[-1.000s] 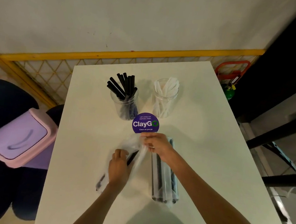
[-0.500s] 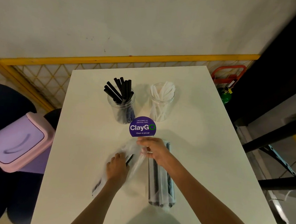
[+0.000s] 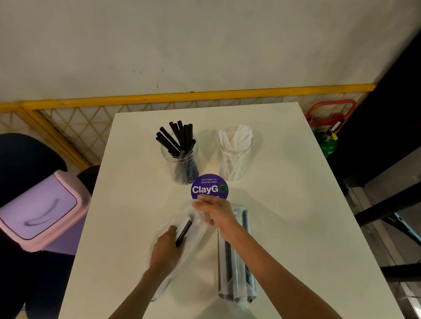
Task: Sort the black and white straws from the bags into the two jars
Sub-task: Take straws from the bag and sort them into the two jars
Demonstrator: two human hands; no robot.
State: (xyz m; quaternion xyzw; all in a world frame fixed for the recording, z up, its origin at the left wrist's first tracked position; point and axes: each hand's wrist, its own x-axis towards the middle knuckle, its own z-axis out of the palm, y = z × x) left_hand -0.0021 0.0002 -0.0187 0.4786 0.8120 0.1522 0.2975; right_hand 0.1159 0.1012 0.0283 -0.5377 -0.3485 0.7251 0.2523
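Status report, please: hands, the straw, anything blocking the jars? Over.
Left hand grips black straw at the bag. Right hand holds bag mouth. Only a flat purple sticker before the black-straw jar.

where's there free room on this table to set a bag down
Bare: the table right of the white-straw jar and full bag; also the left strip beside the black-straw jar and left hand. Crowded: the middle, with the right hand, the other bag and the sticker.
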